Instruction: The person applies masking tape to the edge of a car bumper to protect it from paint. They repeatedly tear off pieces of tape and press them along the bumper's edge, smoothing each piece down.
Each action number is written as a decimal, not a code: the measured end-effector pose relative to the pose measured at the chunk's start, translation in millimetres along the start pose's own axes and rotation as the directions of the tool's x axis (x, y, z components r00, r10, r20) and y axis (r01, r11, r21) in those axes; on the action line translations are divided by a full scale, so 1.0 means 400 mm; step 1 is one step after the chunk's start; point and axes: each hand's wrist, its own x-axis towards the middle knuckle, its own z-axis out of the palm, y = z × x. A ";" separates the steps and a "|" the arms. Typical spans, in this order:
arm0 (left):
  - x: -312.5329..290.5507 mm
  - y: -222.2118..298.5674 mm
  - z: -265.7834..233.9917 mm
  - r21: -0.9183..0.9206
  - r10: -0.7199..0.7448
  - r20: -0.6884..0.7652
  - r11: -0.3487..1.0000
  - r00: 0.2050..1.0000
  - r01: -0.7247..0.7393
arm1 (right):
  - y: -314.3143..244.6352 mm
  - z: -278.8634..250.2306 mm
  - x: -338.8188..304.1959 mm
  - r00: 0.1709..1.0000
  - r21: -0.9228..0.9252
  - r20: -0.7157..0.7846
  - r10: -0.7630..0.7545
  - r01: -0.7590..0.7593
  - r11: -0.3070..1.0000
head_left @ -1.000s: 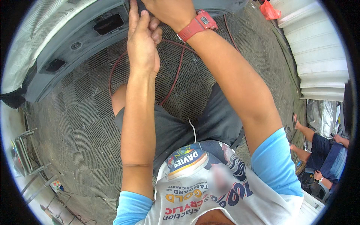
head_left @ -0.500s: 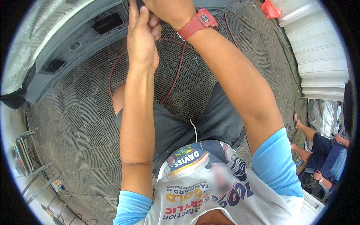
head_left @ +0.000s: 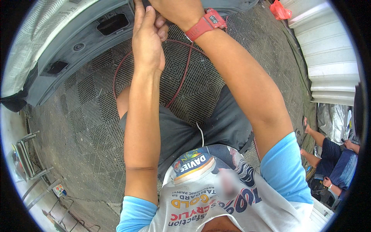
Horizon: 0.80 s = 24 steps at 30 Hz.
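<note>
Both my arms reach up to the grey panel [head_left: 83, 42] that curves across the top left of the view. It is a painted, matt grey sheet-metal part with a few dark cut-outs: a rounded rectangular hole, a small slot lower down and a round boss between them. Its outer side is masked with newspaper [head_left: 36, 36]. My left hand [head_left: 148, 40] is raised flat against the panel's upper edge, fingers stretched upward and close together; whether they pinch anything I cannot tell, since the tips run out of view. My right hand [head_left: 176, 11] sits just beside it, touching the left fingers, closed in a loose fist, and what it grips is hidden. A red watch [head_left: 205, 24] is strapped on that wrist. A thin dark red hose [head_left: 181, 77] loops on the patterned floor mat [head_left: 81, 127] below my hands. Another person [head_left: 332, 162] sits at the far right
</note>
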 end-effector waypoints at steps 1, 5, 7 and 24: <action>-0.003 0.003 -0.002 0.008 0.003 -0.011 1.000 1.000 -0.003 | -0.003 0.005 -0.001 1.000 0.012 -0.004 -0.004 0.004 1.000; -0.015 0.012 -0.028 0.059 0.020 -0.028 0.998 0.999 -0.019 | -0.020 0.033 -0.004 1.000 0.062 -0.015 -0.013 0.014 0.998; -0.008 0.003 -0.006 0.037 0.017 -0.001 0.999 1.000 -0.017 | -0.003 0.009 0.001 1.000 0.018 -0.012 -0.016 0.016 1.000; 0.005 0.020 -0.039 -0.022 0.002 0.024 1.000 1.000 -0.001 | -0.030 0.028 0.011 1.000 0.049 -0.016 0.021 -0.020 0.999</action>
